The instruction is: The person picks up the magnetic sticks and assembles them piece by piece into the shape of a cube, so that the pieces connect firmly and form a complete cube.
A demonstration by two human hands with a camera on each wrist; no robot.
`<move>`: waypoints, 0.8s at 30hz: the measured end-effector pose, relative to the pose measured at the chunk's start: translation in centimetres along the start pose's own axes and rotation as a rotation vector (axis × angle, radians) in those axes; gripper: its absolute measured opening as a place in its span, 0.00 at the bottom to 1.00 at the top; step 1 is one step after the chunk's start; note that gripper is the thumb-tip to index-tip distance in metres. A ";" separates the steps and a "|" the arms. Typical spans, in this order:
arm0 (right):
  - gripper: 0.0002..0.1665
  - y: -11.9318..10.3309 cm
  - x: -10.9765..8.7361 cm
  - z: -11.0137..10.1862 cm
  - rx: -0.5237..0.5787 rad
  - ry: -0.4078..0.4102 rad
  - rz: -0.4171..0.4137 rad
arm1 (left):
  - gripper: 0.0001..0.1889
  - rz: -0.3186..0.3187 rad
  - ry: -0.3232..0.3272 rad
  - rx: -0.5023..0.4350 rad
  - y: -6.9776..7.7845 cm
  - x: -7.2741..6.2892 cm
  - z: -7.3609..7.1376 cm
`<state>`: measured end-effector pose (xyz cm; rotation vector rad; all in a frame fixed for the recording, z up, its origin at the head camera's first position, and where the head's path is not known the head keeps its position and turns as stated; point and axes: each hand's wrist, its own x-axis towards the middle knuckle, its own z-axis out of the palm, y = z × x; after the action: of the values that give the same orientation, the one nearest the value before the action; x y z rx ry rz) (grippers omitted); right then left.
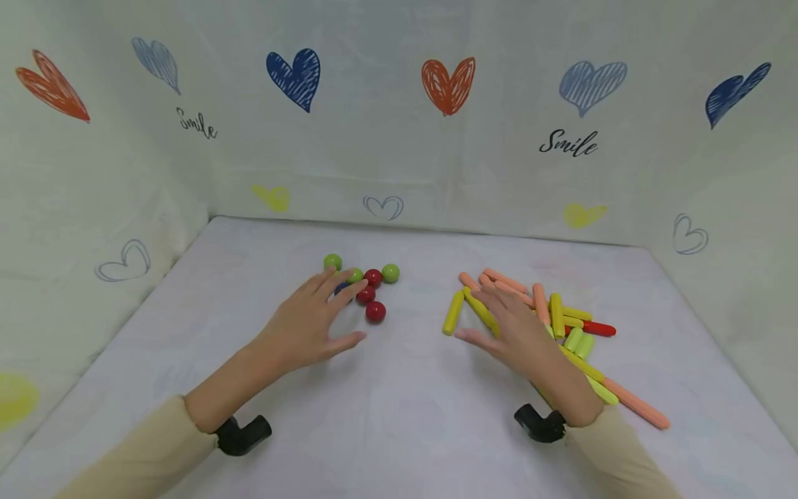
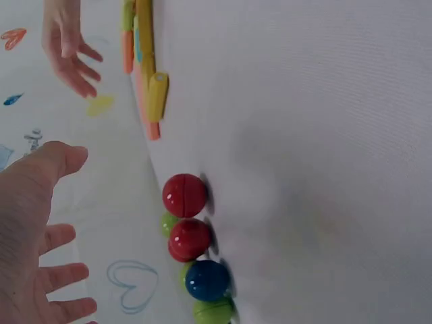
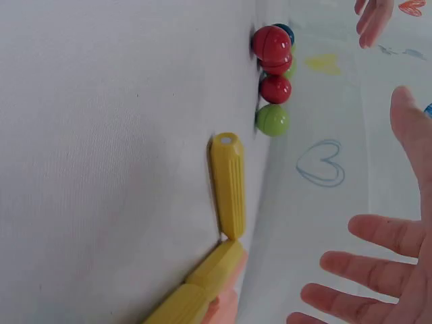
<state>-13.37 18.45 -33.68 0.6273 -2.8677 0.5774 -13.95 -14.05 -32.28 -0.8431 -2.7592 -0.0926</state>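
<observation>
My left hand point(image 1: 305, 322) hovers with spread fingers over a small cluster of glossy balls, holding nothing. Red balls point(image 1: 375, 312) and green balls point(image 1: 391, 273) make up most of the cluster. A blue ball point(image 2: 208, 280), largely hidden behind the fingers in the head view, shows in the left wrist view. Over on the right, my right hand point(image 1: 524, 336) is held above a loose heap of short ridged sticks, its fingers extended and grasping nothing. Yellow sticks point(image 3: 229, 185), orange sticks point(image 1: 636, 402), lime sticks point(image 1: 584, 345) and a red stick point(image 1: 600, 328) lie there, partly covered by the hand.
A white cloth-covered table point(image 1: 399, 430) carries both groups, with a gap between them. Pale curtains point(image 1: 374, 152) printed with hearts and "Smile" enclose the back and sides. Black camera mounts point(image 1: 244, 435) sit under both wrists.
</observation>
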 end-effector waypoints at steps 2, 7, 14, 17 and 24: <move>0.43 0.0 0.4 0.4 0.059 -0.023 0.058 | 0.39 0.001 0.020 -0.019 0.0 0.2 0.2; 0.32 0.3 1.6 1.7 0.178 -0.074 0.140 | 0.37 -0.040 0.014 -0.077 0.1 0.6 0.7; 0.33 0.4 2.9 3.2 0.231 -0.171 0.330 | 0.35 -0.147 -0.059 -0.142 -0.1 0.8 1.8; 0.38 0.2 3.3 3.6 0.215 -0.192 0.412 | 0.34 -0.187 -0.095 -0.172 -0.2 0.7 2.2; 0.35 0.0 4.4 4.6 0.226 -0.221 0.529 | 0.32 -0.261 -0.103 -0.294 -0.3 0.6 2.9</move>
<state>-17.60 14.94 -36.92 -0.0687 -3.2111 0.9655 -15.22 -13.60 -34.88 -0.5584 -2.9847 -0.5279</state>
